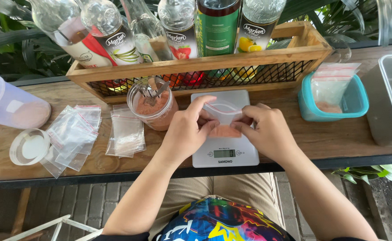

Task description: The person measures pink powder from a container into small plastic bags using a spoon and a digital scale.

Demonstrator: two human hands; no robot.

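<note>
Both hands hold a small clear zip bag (223, 119) with pinkish-orange powder in its bottom, resting on a white digital kitchen scale (225, 154). My left hand (188, 131) pinches the bag's left side and top edge. My right hand (267, 131) pinches its right side. Just left of the scale stands an open clear jar (153, 107) of the same powder with a metal spoon stuck in it.
A wooden crate (205, 67) of syrup bottles runs along the back. Empty zip bags (125, 131) and another pile (73, 134) lie left, beside a jar lid (30, 146) and a plastic jug (8, 105). A teal tub (354, 105) with filled bags and a metal tray (390, 100) sit right.
</note>
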